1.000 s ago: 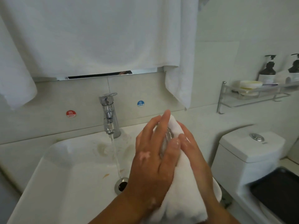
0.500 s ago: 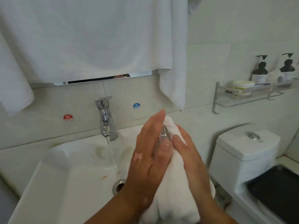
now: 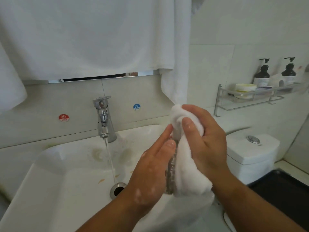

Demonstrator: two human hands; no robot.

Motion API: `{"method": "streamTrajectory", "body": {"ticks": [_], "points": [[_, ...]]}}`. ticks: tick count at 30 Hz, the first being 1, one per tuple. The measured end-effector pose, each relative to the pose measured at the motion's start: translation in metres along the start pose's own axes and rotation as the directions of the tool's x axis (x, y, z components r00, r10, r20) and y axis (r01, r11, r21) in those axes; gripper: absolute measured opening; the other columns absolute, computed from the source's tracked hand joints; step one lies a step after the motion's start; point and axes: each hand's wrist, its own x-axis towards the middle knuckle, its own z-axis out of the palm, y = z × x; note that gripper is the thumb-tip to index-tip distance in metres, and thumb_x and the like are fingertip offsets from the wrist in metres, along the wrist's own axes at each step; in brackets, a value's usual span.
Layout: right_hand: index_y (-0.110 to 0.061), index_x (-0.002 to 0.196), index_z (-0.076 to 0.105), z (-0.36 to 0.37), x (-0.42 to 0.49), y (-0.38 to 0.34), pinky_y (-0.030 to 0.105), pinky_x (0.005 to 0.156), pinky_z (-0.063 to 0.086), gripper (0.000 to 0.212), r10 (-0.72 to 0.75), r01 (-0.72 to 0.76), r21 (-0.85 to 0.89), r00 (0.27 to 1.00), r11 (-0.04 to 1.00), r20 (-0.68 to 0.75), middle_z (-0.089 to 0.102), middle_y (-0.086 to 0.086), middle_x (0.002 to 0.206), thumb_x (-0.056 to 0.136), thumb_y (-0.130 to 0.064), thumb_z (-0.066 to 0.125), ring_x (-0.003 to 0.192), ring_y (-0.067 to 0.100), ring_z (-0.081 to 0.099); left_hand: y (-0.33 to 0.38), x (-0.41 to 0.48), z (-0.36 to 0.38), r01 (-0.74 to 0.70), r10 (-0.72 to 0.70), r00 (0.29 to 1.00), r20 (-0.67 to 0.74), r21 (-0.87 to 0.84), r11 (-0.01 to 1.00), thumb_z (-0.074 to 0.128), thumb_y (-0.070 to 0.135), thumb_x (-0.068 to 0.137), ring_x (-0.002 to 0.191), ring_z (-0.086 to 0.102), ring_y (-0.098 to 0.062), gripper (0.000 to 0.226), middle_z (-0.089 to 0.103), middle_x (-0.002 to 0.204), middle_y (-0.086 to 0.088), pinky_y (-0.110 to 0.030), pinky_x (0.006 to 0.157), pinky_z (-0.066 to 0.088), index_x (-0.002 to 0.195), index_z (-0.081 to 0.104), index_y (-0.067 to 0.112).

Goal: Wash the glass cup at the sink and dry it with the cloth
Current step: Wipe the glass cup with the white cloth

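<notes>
Over the right side of the white sink (image 3: 55,178), both hands hold the glass cup (image 3: 170,174) wrapped in a white cloth (image 3: 187,173). Only a narrow ribbed strip of the glass shows between the hands; the rest is hidden. My left hand (image 3: 150,171) presses flat against the cup's left side, fingers pointing up. My right hand (image 3: 204,141) grips the cloth around the cup from the right, its thumb on the bunched cloth at the top. The chrome tap (image 3: 103,118) runs a thin stream into the drain (image 3: 117,190).
A large white towel (image 3: 93,36) hangs above the sink, one corner dropping just behind my hands. A toilet (image 3: 252,153) stands to the right. A metal wall shelf (image 3: 254,96) holds two dark pump bottles and a jar. Hot and cold stickers flank the tap.
My right hand has moved up and over the top of the cloth, bunching it there. My left hand has slid lower along the cup's side. The water keeps running.
</notes>
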Motion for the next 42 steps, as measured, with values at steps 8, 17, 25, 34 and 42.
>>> {"method": "streamTrajectory", "body": {"ticks": [8, 17, 25, 34, 42], "points": [[-0.041, 0.132, 0.06, -0.069, 0.035, 0.012, 0.008, 0.094, 0.038, 0.037, 0.075, 0.316, -0.573, 0.828, 0.756, 0.556, 0.064, -0.019, 0.123, 0.099, -0.052, 0.051, 0.108, -0.003, 0.056, -0.042, 0.001, -0.043, -0.005, 0.03, 0.999, -0.027, 0.66, 0.752, 0.042, 0.072, 0.083, 0.125, 0.044, 0.008, 0.073, 0.037, 0.143, 0.034, -0.013, 0.103, 0.037, 0.152, 0.032, 0.051], [-0.04, 0.153, 0.029, -0.026, -0.049, 0.045, 0.035, 0.119, 0.027, 0.07, 0.511, 0.212, -0.805, 0.677, 0.554, 0.53, 0.049, -0.014, 0.149, 0.092, -0.075, 0.035, 0.134, 0.011, 0.046, -0.048, -0.003, -0.055, -0.151, 0.211, 0.977, 0.021, 0.765, 0.626, 0.051, 0.07, 0.082, 0.133, 0.043, -0.001, 0.079, 0.048, 0.147, 0.017, -0.03, 0.113, 0.044, 0.151, 0.041, 0.033], [-0.035, 0.132, 0.058, -0.002, -0.052, 0.033, 0.026, 0.102, 0.048, 0.034, 0.455, 0.154, -0.696, 0.654, 0.702, 0.604, 0.068, -0.013, 0.123, 0.098, -0.04, 0.059, 0.106, 0.012, 0.064, -0.033, -0.001, -0.043, -0.296, 0.33, 0.936, 0.126, 0.789, 0.538, 0.054, 0.065, 0.087, 0.125, 0.039, 0.005, 0.074, 0.054, 0.145, 0.011, -0.013, 0.103, 0.033, 0.149, 0.044, 0.028], [-0.016, 0.112, 0.074, -0.043, -0.043, 0.009, 0.05, 0.098, 0.056, 0.029, 0.602, -0.654, 0.035, 0.715, 0.756, 0.356, 0.078, 0.008, 0.106, 0.104, -0.03, 0.05, 0.103, 0.025, 0.073, -0.03, 0.011, -0.028, -0.49, 0.408, 0.849, 0.336, 0.79, 0.368, 0.055, 0.064, 0.087, 0.125, 0.055, -0.017, 0.074, 0.064, 0.137, -0.002, -0.029, 0.103, 0.04, 0.143, 0.053, 0.015], [-0.016, 0.119, 0.07, -0.067, -0.049, 0.004, 0.051, 0.086, 0.058, 0.028, 0.687, -0.761, 0.237, 0.648, 0.604, 0.33, 0.076, 0.018, 0.109, 0.094, -0.027, 0.066, 0.1, 0.042, 0.073, -0.034, 0.037, 0.004, -0.62, 0.395, 0.773, 0.497, 0.722, 0.306, 0.059, 0.061, 0.085, 0.12, 0.059, -0.02, 0.074, 0.065, 0.132, -0.004, -0.039, 0.096, 0.057, 0.139, 0.056, 0.01]]}}
